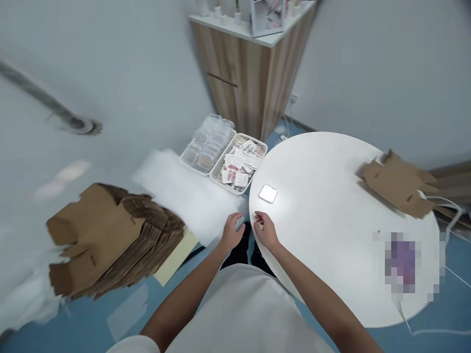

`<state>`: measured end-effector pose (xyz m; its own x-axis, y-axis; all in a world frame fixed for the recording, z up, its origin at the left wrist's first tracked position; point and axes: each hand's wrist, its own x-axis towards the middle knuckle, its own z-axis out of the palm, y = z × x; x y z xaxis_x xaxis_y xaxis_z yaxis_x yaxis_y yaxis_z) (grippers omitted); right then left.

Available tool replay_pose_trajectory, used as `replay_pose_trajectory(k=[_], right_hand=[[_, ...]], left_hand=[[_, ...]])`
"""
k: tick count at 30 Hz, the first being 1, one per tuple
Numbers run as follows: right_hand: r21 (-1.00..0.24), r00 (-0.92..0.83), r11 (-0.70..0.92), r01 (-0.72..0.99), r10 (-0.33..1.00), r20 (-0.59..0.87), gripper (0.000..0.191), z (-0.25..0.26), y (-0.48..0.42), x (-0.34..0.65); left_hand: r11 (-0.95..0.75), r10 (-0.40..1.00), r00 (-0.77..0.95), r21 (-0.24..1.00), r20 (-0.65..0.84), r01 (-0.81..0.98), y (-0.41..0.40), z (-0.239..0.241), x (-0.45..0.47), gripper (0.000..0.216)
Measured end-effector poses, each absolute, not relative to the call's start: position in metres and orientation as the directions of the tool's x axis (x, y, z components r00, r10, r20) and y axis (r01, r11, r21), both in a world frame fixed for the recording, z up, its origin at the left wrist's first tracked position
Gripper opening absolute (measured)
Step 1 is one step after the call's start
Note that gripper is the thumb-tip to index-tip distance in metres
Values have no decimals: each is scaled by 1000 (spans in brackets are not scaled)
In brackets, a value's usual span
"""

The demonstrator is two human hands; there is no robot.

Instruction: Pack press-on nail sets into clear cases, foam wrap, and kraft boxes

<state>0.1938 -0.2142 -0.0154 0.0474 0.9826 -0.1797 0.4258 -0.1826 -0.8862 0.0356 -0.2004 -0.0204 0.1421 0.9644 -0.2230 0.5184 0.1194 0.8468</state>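
Observation:
My left hand (232,231) hangs in front of my body at the table's near left edge, fingers loosely curved and thumb apart, with nothing visible in it. Beside it, my right hand (266,231) is over the rim of the round white table (316,235), also half curled and holding nothing I can see. Just beyond the right hand, a small white square item with rounded corners and a darker rim (268,193) lies flat on the tabletop. White sheet material (184,189) spreads to the left of my left hand.
Left stands a stack of flattened cardboard boxes (110,240). A basket of printed cards or packets (238,164) and a tray of clear plastic boxes (209,142) sit ahead, before a wooden cabinet (243,73). A cardboard piece (399,184) and a pixelated patch (403,262) are at right.

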Motion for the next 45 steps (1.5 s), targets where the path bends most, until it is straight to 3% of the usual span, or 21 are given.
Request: replay_pose_trajectory(k=[4,8,12,18,21,28,33,37,41,45], right_hand=[[-828,-257,37,560,958,-131,43,-20,-193,159],[-799,-383,135,586,915,-127,48,-19,-164,119],[-761,-365,121,637,917,-160,49,-17,-137,84],[-488,-219,89,868,951,-216,35,-21,-111,53],[-444,-163,56,894,965,-205,37,-23,-107,45],[-571,-181,95,816,979,-95,22,-8,-104,31],[-635,-220,144,759,975,-42,21,14,-105,25],[-718,-86,37,695,996,-32,20,31,-113,32],[-876,39,-85,475,996,-75,21,41,-124,57],[-945,175,-154,289,979,-106,21,43,-139,102]], left_hand=[[265,956,-60,760,-287,593,-231,-18,-7,35],[385,923,-216,728,-319,567,-240,-19,-48,36],[387,922,-235,768,-308,510,-229,-24,-74,39],[401,915,-125,826,-385,396,-201,-33,-90,48],[426,899,-69,824,-433,373,-196,-37,-94,52],[374,924,-64,856,-377,358,-194,-46,-103,48],[357,934,-162,857,-319,372,-191,-42,-101,36],[409,911,-234,815,-340,410,-191,-32,-90,38],[486,872,-295,763,-390,426,-190,-22,-71,52],[492,869,-273,770,-412,406,-191,-13,-46,60]])
